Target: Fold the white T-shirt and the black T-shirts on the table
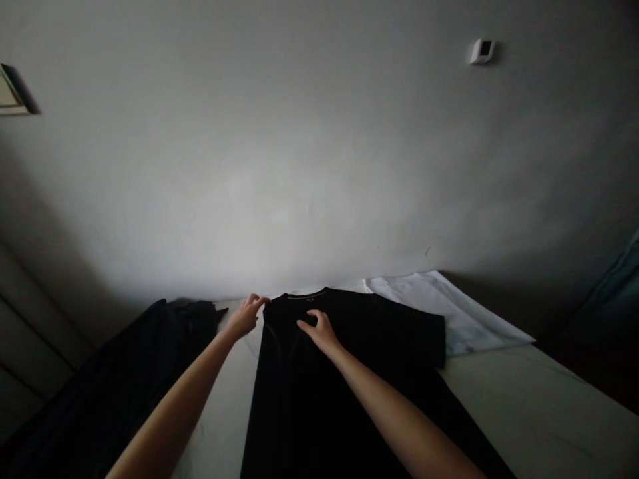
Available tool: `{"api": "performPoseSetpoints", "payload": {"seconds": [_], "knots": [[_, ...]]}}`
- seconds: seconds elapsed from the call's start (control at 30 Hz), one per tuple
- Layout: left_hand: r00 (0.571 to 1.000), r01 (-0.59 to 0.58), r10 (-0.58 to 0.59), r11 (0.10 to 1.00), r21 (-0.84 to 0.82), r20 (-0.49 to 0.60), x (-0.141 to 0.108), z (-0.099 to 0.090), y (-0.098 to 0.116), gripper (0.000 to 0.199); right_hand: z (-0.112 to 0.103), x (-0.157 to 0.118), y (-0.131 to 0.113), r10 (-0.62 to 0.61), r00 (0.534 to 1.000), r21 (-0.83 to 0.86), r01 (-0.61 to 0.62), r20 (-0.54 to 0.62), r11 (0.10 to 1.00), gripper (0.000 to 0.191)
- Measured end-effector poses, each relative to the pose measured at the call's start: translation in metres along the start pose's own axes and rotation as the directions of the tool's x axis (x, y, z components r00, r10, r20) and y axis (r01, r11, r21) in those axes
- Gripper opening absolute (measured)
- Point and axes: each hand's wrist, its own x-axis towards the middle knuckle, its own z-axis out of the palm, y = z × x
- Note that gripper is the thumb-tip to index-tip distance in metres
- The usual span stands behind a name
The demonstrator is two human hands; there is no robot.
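A black short-sleeved shirt (319,399) lies spread on a pale surface, its collar toward the wall and one sleeve out to the right. No sleeve sticks out on its left side. My left hand (244,317) is at the shirt's upper left shoulder edge, fingers bent with the fingertips at the cloth; whether they pinch it is too small to tell. Over the chest just below the collar is my right hand (321,330), its thumb and fingers apart and nothing between them.
Dark clothing (144,359) is heaped on the left. A white cloth (449,313) lies behind the right sleeve on the pale tabletop (539,399). A grey wall (299,166) rises behind, with a small white device (482,51) on it.
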Motion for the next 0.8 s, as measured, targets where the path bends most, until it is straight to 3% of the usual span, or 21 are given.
{"api": "performPoseSetpoints", "payload": {"seconds": [0.07,0.13,0.3,0.4,0.57,0.67,0.8], "knots": [[0.996,-0.054,0.054,0.999,-0.005,0.073,0.033,-0.002,-0.013,0.057,0.008,-0.002,0.005,0.102,0.988,0.034,-0.098,-0.115,0.995,0.061],[0.982,-0.102,0.106,0.994,-0.038,0.158,0.055,-0.001,-0.023,0.045,0.015,-0.002,0.012,0.216,0.958,0.115,-0.197,-0.191,0.974,0.071],[0.940,-0.157,0.208,0.968,-0.197,0.270,0.079,-0.005,-0.045,0.020,0.025,0.000,0.031,0.301,0.947,0.321,-0.253,-0.110,0.913,0.058],[0.934,-0.167,0.243,0.945,-0.280,0.261,0.081,-0.005,-0.055,0.028,0.032,-0.001,0.035,0.217,0.962,0.353,-0.148,-0.164,0.924,0.049],[0.957,-0.167,0.218,0.953,-0.251,0.189,0.085,0.009,-0.063,0.046,0.031,-0.017,0.026,-0.060,0.943,0.151,0.114,-0.327,0.982,0.048],[0.970,-0.171,0.193,0.974,-0.147,0.151,0.089,0.019,-0.061,0.044,0.020,-0.028,0.019,-0.201,0.931,0.067,0.231,-0.305,0.971,0.052],[0.978,-0.191,0.188,0.981,0.019,0.087,0.092,0.025,-0.053,0.034,0.008,-0.037,0.013,-0.270,0.936,-0.002,0.277,-0.226,0.961,0.055]]}}
